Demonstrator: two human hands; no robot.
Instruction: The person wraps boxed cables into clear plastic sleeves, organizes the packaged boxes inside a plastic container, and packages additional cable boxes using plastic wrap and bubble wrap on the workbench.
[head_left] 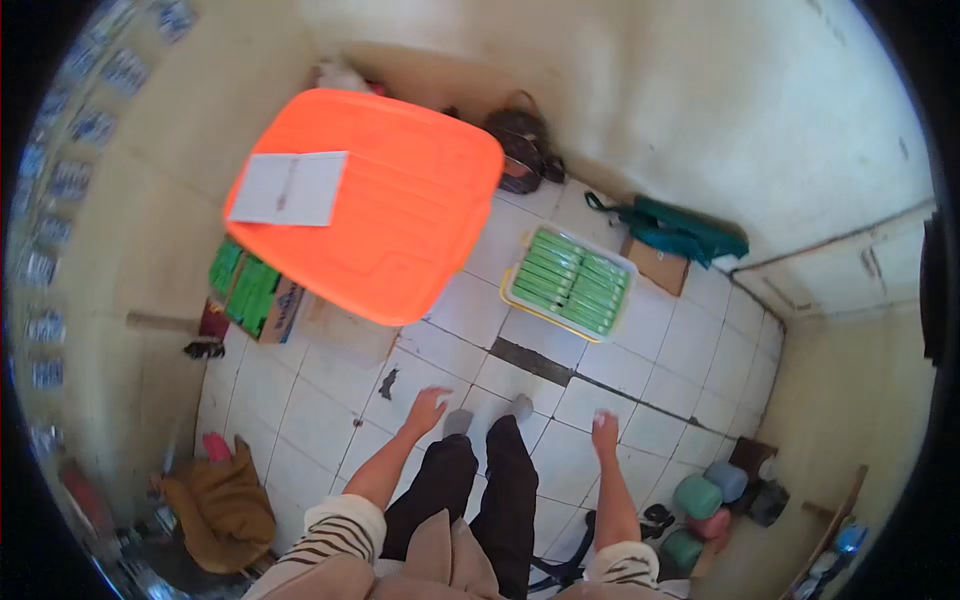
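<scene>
Over the white tiled floor, my left hand (pixel 428 408) hangs beside my socked foot, its fingers apart and nothing in them. My right hand (pixel 605 432) is lowered on the other side, fingers bent; whether it holds anything small is unclear. Ahead to the left is a large orange lid (pixel 400 200) with an open white booklet (pixel 290 188) lying on it. In front of my feet a clear-walled container (pixel 625 295) with a yellow lower edge holds rows of green packs (pixel 568 280). Neither hand touches these things.
Green packs (pixel 250 295) fill a cardboard box below the orange lid. A dark backpack (pixel 520 150) and a green bag (pixel 680 230) lie along the wall. Brown cloth (pixel 222 505) is at lower left, and several round containers (pixel 697 496) stand at lower right.
</scene>
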